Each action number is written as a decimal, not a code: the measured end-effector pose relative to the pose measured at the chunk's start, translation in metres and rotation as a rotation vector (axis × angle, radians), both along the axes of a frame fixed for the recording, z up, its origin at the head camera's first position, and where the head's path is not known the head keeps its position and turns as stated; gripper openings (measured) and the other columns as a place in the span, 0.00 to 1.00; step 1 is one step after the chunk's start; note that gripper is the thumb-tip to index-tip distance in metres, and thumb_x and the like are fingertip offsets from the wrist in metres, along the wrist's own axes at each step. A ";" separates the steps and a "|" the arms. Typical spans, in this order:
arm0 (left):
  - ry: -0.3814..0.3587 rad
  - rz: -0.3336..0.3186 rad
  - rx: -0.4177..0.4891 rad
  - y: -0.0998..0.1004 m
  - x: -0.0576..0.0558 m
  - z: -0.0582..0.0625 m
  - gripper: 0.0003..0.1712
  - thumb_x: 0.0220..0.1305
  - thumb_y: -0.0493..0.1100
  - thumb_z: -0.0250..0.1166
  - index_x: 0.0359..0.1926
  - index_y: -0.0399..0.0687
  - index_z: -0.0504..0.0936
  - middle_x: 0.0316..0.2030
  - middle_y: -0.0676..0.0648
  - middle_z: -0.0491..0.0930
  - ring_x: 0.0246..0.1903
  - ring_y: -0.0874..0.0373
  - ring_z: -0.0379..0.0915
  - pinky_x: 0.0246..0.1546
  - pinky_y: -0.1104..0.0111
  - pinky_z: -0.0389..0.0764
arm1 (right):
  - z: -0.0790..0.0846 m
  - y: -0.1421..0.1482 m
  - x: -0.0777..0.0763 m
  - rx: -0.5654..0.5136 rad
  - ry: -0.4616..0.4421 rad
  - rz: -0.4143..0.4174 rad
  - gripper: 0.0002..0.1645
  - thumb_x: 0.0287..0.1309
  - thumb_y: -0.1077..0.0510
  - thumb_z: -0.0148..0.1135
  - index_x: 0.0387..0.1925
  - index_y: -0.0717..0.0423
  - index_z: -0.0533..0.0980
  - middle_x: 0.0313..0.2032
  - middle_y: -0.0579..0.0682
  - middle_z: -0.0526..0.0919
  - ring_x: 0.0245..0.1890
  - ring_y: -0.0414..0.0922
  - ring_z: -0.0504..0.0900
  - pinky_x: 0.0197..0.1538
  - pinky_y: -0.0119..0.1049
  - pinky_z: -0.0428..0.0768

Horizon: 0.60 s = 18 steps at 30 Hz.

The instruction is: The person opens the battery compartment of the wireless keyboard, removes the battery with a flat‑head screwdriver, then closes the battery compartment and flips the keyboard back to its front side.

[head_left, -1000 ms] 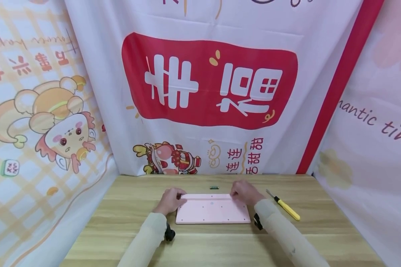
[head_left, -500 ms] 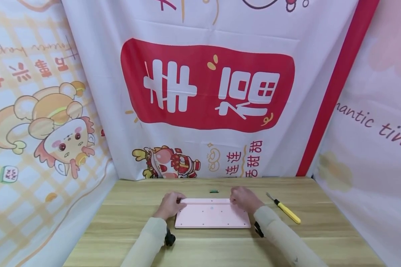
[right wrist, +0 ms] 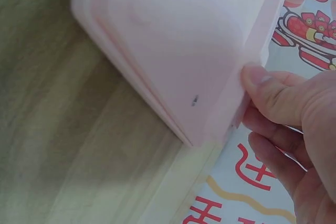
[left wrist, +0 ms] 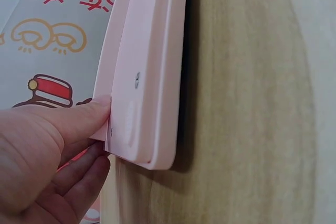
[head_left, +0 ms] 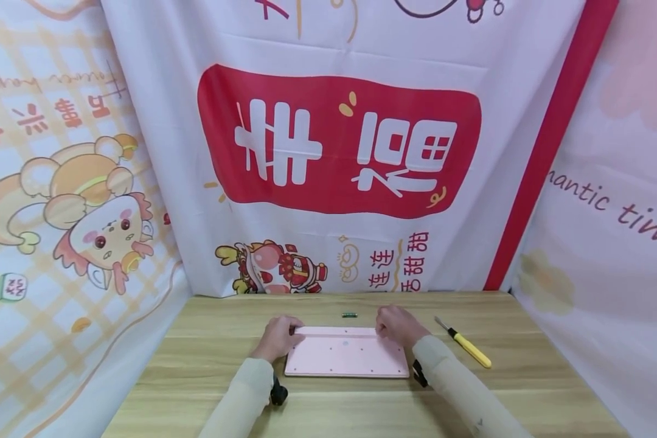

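Note:
A flat pink keyboard [head_left: 346, 359] lies underside up on the table, with several small screws and a raised strip along its far edge. At its far left corner my left hand [head_left: 277, 338] grips that edge; in the left wrist view the thumb lies on the pink edge [left wrist: 142, 72] with fingers beneath. My right hand [head_left: 399, 325] pinches the far edge near the right corner. The right wrist view has this thumb [right wrist: 257, 77] on top and the other fingers curled under the rim. The keyboard's key side is hidden.
Beyond the keyboard lies a small green cylinder [head_left: 350, 315] that looks like a battery. To the right is a screwdriver [head_left: 471, 348] with a yellow handle, its tip pointing away. Printed cloth [head_left: 339, 261] hangs behind the wooden table [head_left: 328, 413] and at both sides.
The whole head view has shifted slightly, so the table sits lower in it. Both hands keep their hold on the keyboard's far edge, and nothing else has visibly moved.

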State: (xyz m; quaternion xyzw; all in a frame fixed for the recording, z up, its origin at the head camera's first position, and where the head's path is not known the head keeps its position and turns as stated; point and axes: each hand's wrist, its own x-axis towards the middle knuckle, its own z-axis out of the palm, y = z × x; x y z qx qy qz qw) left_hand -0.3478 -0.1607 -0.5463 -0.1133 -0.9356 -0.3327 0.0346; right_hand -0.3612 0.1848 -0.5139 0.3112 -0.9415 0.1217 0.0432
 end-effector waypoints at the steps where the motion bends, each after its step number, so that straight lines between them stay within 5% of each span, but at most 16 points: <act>1: 0.002 -0.002 -0.004 0.000 0.000 0.000 0.09 0.66 0.38 0.74 0.47 0.45 0.92 0.49 0.46 0.90 0.51 0.50 0.83 0.56 0.49 0.83 | 0.000 0.000 0.001 0.010 -0.002 -0.003 0.15 0.50 0.74 0.71 0.25 0.50 0.88 0.31 0.44 0.87 0.30 0.36 0.80 0.36 0.27 0.83; 8: 0.002 0.005 -0.004 0.001 0.001 0.004 0.11 0.66 0.38 0.75 0.49 0.44 0.91 0.51 0.44 0.90 0.54 0.48 0.84 0.58 0.49 0.83 | 0.001 0.000 0.009 0.045 0.030 -0.017 0.11 0.53 0.71 0.73 0.29 0.52 0.89 0.33 0.46 0.88 0.34 0.39 0.83 0.40 0.29 0.85; 18: 0.000 -0.003 -0.001 0.003 -0.003 0.008 0.16 0.67 0.39 0.73 0.55 0.42 0.89 0.57 0.42 0.87 0.56 0.48 0.82 0.60 0.49 0.83 | 0.013 0.016 0.001 -0.065 -0.017 0.022 0.07 0.60 0.67 0.74 0.38 0.54 0.89 0.40 0.50 0.91 0.41 0.43 0.87 0.47 0.34 0.88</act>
